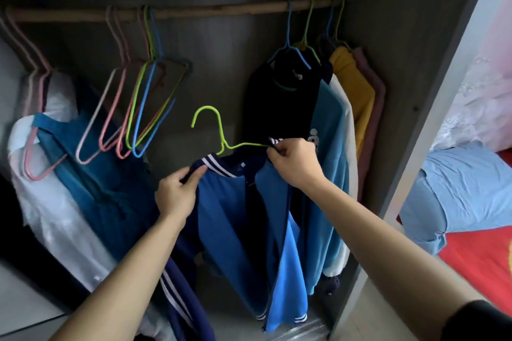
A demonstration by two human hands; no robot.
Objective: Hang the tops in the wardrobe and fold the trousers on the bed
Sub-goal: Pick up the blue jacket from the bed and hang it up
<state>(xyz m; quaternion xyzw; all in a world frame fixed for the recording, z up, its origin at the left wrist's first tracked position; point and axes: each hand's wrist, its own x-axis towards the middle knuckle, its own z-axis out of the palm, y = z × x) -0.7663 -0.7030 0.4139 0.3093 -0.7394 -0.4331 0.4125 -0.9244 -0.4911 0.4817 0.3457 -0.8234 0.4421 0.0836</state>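
Tightly on the jacket collar [219, 166]: left hand [177, 194] and right hand [295, 163].

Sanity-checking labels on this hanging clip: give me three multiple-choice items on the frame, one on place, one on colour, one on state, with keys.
1. Where is the hook of the green hanger? A) off the rod, below it B) on the rod C) hidden inside the jacket
2. What colour is the hanger carrying the black top? A) pink B) blue C) green
3. What is the left hand doing? A) hanging idle B) holding a bare hanger C) gripping the jacket's collar
Key: 1 A, the hook hangs free under the rod; 2 B, a blue hanger sits in its neck; 3 C, fingers curl round the striped collar.
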